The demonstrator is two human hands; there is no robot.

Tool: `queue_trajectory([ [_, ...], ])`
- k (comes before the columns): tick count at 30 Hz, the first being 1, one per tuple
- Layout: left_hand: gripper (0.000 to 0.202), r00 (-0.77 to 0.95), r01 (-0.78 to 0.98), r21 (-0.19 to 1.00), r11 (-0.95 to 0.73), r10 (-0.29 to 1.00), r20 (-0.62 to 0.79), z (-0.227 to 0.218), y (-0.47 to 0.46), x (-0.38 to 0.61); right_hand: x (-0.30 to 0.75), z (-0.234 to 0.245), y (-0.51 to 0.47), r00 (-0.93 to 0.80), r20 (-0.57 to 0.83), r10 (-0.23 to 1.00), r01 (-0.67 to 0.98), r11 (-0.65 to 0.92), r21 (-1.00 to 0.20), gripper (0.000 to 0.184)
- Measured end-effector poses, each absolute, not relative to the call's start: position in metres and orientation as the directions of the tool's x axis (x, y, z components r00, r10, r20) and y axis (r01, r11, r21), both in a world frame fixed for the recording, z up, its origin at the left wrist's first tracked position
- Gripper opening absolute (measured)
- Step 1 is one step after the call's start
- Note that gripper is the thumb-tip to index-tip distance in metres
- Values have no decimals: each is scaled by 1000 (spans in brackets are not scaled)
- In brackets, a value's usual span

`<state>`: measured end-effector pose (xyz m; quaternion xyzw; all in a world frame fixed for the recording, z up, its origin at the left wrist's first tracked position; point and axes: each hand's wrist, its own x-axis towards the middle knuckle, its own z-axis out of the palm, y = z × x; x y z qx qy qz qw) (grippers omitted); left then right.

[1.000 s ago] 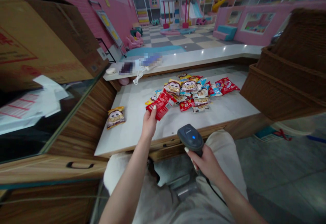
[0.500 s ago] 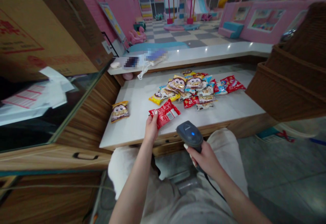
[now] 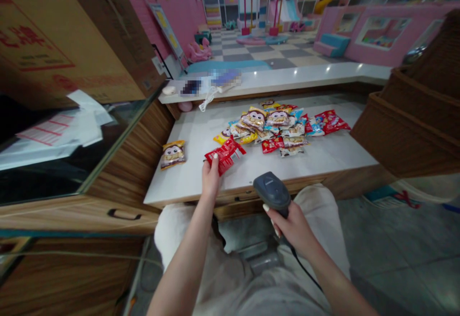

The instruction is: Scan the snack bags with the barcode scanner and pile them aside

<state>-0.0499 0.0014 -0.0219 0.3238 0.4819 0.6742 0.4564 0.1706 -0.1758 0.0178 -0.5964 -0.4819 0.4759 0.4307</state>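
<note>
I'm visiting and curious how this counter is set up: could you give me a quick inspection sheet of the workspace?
Surface: white counter top with a wooden front.
Items: a pile of snack packets on the counter, and one lone packet to its left.
Hands: left hand grips a red snack packet; right hand grips a barcode scanner.
Clutter: cardboard box and papers at left; wicker shelves at right.
Cables: black scanner cable hangs from the right hand; white cord lies by the back ledge.
Surroundings: indoor play area with a checkered floor and pink walls.
</note>
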Motion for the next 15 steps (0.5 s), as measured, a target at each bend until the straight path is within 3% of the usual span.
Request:
queue_trajectory([
  [3,47,-488,162,945,-285,809,327,-9,10,-88,173,17,-175,92,-159,983,157,-172,-972,34],
  [6,46,-375,606,751,-261,739,559,5,21,-138,174,15,-175,93,-163,982,150,-175,-973,35],
  [8,50,-263,778,604,-173,784,563,10,26,-167,173,15,-175,85,-171,982,145,-182,-973,35],
  [11,61,-122,909,410,-69,898,423,9,27,-196,172,15,-175,87,-175,981,142,-187,-972,34],
  [15,86,-76,940,338,-43,941,330,4,25,-200,172,18,-174,94,-182,979,143,-194,-970,33],
])
